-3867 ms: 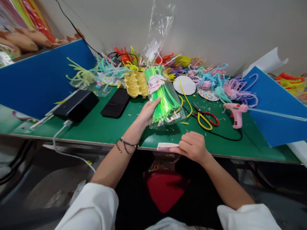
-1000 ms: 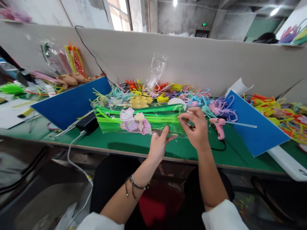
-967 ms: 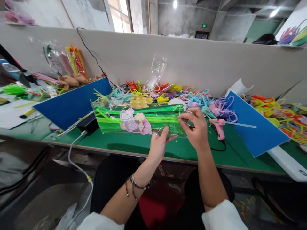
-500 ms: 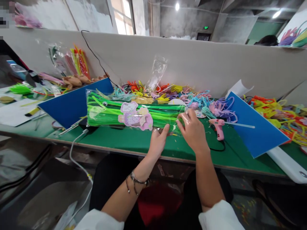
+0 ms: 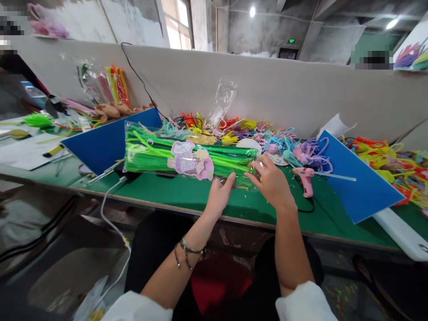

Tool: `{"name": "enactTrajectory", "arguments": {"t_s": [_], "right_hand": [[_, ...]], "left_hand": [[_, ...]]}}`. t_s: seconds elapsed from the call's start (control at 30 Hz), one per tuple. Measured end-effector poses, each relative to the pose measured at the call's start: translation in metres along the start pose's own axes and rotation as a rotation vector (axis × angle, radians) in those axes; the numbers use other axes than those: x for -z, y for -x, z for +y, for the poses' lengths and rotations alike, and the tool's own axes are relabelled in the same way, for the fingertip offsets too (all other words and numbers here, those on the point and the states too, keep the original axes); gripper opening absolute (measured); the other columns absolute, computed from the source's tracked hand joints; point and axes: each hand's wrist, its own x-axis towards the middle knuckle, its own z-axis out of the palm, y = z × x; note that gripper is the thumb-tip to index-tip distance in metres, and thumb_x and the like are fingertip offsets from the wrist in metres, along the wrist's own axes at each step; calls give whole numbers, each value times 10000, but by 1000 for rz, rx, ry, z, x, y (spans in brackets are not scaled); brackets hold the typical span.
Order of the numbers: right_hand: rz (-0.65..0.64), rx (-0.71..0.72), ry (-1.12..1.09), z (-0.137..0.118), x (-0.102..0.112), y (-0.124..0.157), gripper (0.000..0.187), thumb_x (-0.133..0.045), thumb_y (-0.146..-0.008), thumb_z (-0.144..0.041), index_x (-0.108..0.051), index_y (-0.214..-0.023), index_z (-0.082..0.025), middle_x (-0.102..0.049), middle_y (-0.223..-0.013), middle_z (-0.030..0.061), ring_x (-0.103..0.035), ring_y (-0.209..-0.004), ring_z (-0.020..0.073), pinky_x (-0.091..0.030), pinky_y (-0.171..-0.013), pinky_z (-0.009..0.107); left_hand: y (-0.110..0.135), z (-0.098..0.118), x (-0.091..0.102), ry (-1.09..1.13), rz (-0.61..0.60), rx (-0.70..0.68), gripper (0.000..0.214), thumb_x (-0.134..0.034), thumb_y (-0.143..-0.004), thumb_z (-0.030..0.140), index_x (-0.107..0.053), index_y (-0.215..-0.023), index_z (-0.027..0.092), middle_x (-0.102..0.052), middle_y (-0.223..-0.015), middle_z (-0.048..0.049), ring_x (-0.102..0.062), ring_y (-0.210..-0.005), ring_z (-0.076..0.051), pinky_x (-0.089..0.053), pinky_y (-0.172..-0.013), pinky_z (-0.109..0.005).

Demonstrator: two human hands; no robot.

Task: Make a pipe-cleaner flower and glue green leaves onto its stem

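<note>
The left hand holds a clear bag of green fuzzy stems above the surface, thumb in front, fingers behind its lower edge; the right hand pinches its right end. It should be light and bendable, its film slippery; gripping around the packed stems looks surer than loose film. The surface's front edge runs below the fingers. To their right sit a glue gun, then a blue panel; coloured bundles and a partition limit reach beyond them.
</note>
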Motion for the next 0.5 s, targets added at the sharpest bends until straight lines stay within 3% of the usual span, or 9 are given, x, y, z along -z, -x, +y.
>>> {"name": "enactTrajectory", "arguments": {"t_s": [0.1, 0.33, 0.5], "right_hand": [[-17, -52, 26, 2, 1, 0, 207, -519, -888, -339, -636, -869, -169, -570, -906, 78, -549, -653, 161, -349, -538, 271], [-38, -88, 60, 7, -10, -4, 233, -449, -921, -261, -657, -848, -186, -606, -858, 58, -546, -657, 142, -297, -539, 259], [124, -118, -182, 16, -15, -4, 225, -427, -916, -242, -632, -857, -168, -607, -859, 73, -567, -749, 171, -380, -622, 267]], "left_hand": [[-3, 3, -4, -17, -3, 3, 262, -780, -623, 320, -683, -782, 135, -694, -710, -4, -636, -781, -183, -503, -746, -280], [-13, -6, -5, -14, 22, 35, 192, -776, -636, 277, -677, -719, 135, -648, -600, 20, -618, -750, -167, -457, -780, -260], [-18, -10, -3, 103, 15, 163, 291, -801, -594, 328, -602, -690, 139, -628, -611, 29, -592, -626, -118, -477, -703, -268]]}}
